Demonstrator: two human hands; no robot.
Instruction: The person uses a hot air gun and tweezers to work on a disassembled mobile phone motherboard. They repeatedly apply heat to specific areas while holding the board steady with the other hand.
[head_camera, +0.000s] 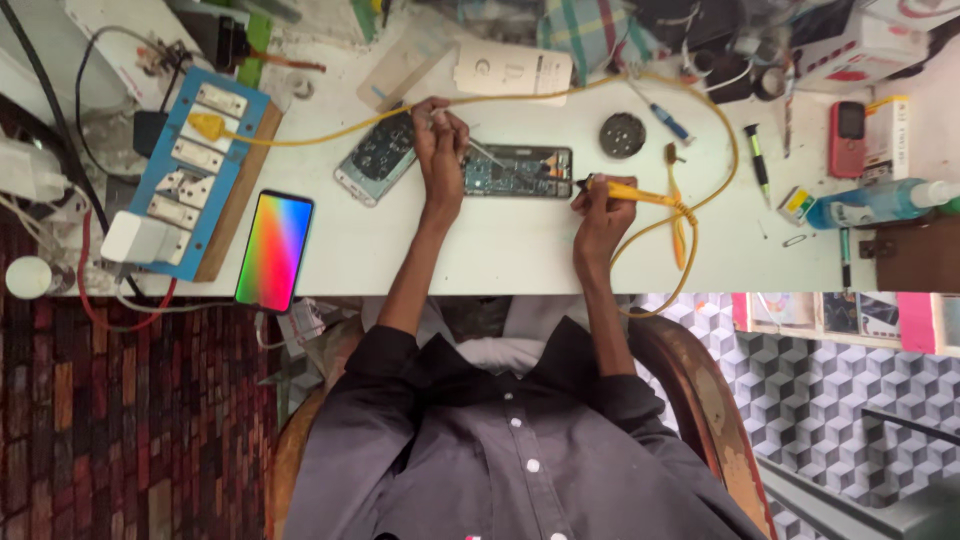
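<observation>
An opened phone was laid flat at the middle of the white worktop. Tweezers were pinched in the left hand, wrist bent over its left end. A yellow soldering iron was clasped by the right hand's closed grip, tip pointed at its right end.

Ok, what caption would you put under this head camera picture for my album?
Left hand holds tweezers over an opened phone while right hand holds a yellow soldering iron to it.

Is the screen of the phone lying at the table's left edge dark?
No, the phone near the switchboard shows a lit rainbow-coloured screen.
</observation>
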